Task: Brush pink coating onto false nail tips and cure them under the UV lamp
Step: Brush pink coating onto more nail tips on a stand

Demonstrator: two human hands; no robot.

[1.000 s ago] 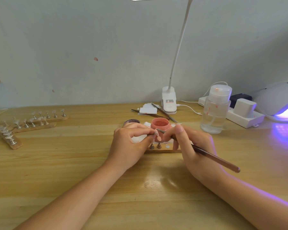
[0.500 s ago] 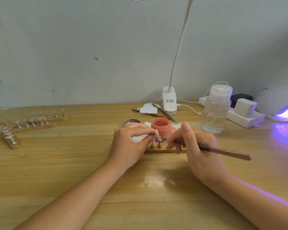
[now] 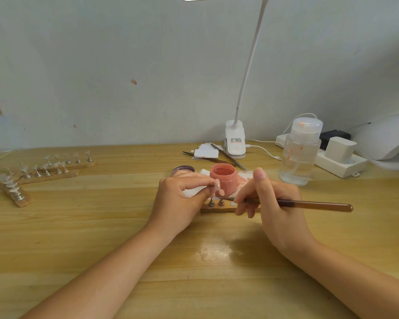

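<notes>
A: Nail tip position? Orientation?
B: A pink-coated false nail tip (image 3: 218,188) is pinched by the left hand (image 3: 182,199), just in front of the open pink jar (image 3: 224,179), long axis near vertical, free end pointed down

A: Brush?
B: The brush (image 3: 297,203) is gripped by the right hand (image 3: 272,203), index raised, long axis roughly horizontal, bristles pointed left just below the tip, handle end pointed right

A: Under the hands?
B: A wooden holder strip (image 3: 217,207) is seen on the wooden table (image 3: 101,226). The UV lamp (image 3: 387,139) is placed far right
</notes>
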